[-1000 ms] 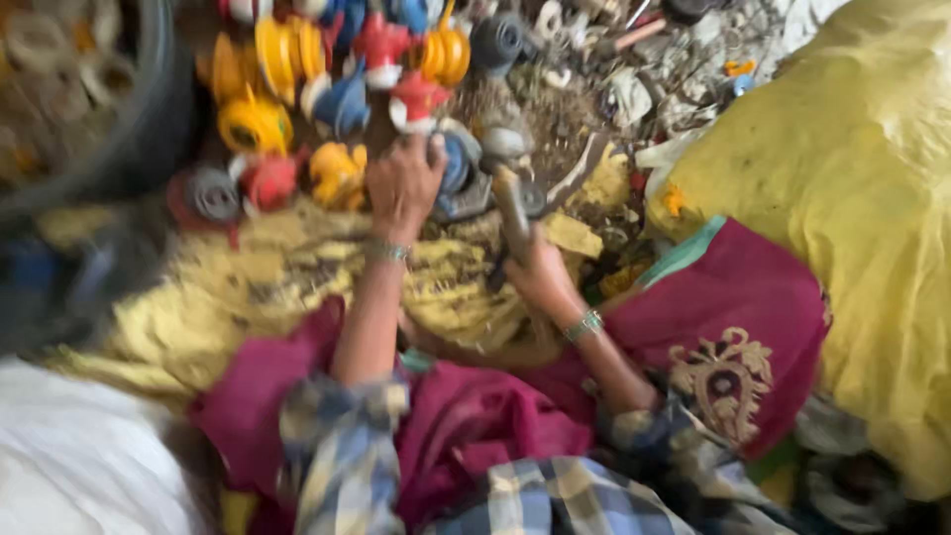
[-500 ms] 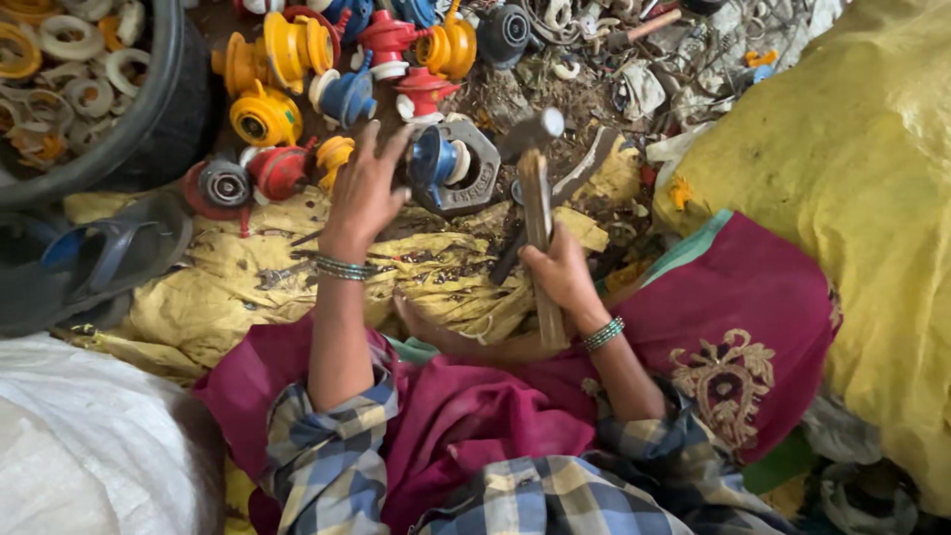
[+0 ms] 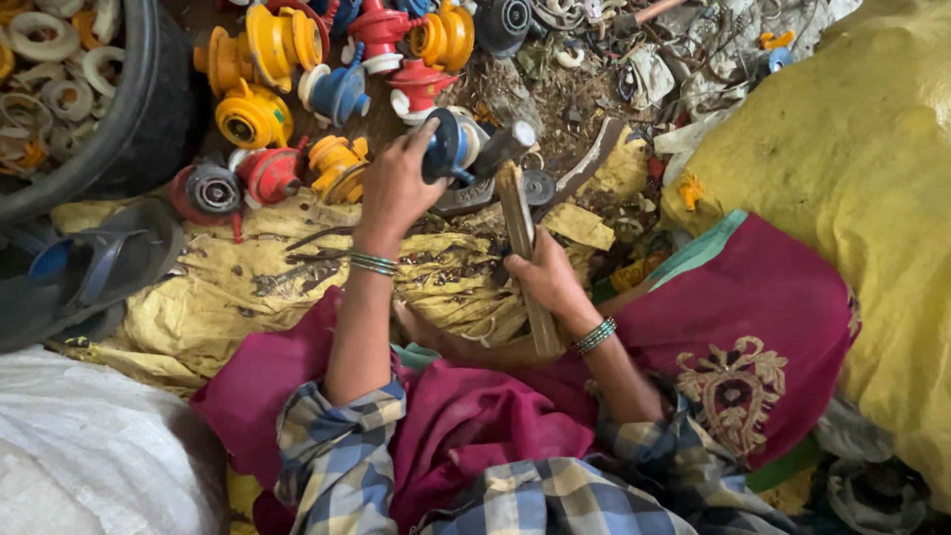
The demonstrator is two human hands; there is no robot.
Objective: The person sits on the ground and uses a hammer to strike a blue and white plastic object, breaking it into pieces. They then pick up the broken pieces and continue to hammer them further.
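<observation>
Our left hand (image 3: 396, 188) has its grip closed on a dark blue round plastic fitting (image 3: 443, 146), steadying it on the floor under the wooden-handled hammer (image 3: 515, 203) clenched in our right hand (image 3: 550, 282).

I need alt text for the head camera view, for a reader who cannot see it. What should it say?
A seated person's left hand holds a blue round part while the right hand grips a wooden-handled hammer, its head beside the part. Yellow, red and blue plastic parts lie piled on dirty ground ahead, beside a black tub of white rings.
</observation>
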